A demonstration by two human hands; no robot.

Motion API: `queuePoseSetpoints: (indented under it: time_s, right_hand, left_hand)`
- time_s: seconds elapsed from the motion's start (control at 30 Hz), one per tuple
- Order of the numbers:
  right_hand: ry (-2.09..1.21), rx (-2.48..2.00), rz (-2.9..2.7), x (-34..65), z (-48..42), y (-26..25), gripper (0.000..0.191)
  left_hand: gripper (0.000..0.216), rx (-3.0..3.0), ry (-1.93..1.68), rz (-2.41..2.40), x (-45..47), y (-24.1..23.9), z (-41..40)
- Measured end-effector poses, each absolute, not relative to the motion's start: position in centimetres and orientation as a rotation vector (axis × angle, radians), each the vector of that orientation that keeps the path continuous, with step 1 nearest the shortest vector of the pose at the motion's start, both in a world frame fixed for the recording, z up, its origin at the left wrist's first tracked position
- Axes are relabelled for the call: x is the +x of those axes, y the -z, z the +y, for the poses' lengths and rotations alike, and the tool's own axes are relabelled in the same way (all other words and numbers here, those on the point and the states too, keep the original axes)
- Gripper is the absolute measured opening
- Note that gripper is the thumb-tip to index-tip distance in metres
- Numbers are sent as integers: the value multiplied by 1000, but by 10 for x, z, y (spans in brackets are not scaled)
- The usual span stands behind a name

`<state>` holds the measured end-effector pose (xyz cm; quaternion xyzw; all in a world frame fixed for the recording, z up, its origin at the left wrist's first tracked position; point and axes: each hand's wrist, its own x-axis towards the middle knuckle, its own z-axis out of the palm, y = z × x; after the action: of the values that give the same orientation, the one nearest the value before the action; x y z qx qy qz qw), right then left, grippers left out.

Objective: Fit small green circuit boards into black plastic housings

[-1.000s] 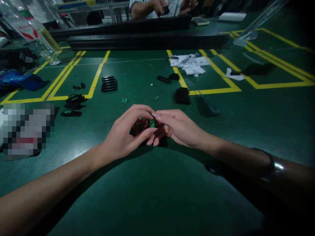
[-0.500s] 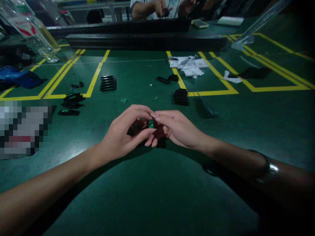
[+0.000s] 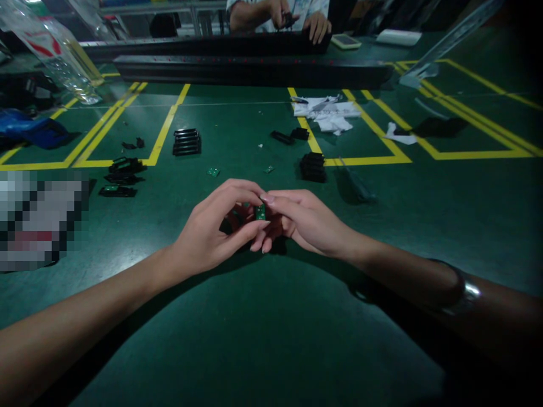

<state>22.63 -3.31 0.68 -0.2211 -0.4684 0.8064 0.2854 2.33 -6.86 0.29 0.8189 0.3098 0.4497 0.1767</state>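
Observation:
A small green circuit board is pinched between the fingertips of both hands, low over the green table. My left hand grips it from the left, thumb below and index finger above. From the right, my right hand closes on its upper end, thumb on top and the other fingers curled beneath. Fingers cover much of the board, so whether a black housing is around it I cannot tell. Two small loose boards lie beyond my hands, one green board to the left and another board nearer the middle.
Black plastic housings stand in a left row and a right stack; more black parts lie at left. White paper, a plastic bottle and a long black bar are farther back. A co-worker's hand rests beyond.
My hands and the circuit board hold almost the same position. Across the table, the co-worker's hand on the right has come down onto the black bar.

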Motion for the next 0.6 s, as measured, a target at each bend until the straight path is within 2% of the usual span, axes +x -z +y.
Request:
queuePoseSetpoints:
  time_s: [0.6]
  right_hand:
    - [-2146, -619, -1267, 226, -33, -6, 22]
  left_hand:
    - [30, 2324, -1256, 916, 23, -4, -69]
